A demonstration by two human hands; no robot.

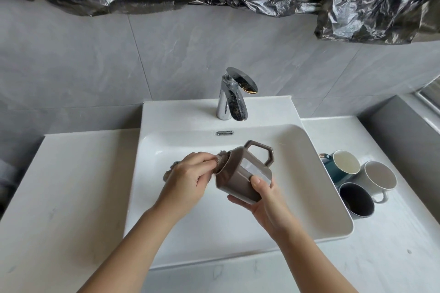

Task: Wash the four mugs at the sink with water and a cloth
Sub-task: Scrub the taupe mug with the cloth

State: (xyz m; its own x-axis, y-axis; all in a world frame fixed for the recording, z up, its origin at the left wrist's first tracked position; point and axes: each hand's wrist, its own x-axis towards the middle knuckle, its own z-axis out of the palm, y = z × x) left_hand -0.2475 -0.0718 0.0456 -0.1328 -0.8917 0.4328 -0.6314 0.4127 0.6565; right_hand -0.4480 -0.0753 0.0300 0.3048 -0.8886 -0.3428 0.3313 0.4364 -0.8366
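No lettering, label, brand or number can be read anywhere — mugs, tap and basin all plain.

A single head-worn wide-angle view looks forward and steeply down at the white sink (333, 197) from close above — both forearms enter from the bottom edge. It faces the grey tiled wall (95, 62), with the tap (232, 100) near centre. The edges bend outward, probably lens distortion — the countertop (59, 185) spreads to both sides.
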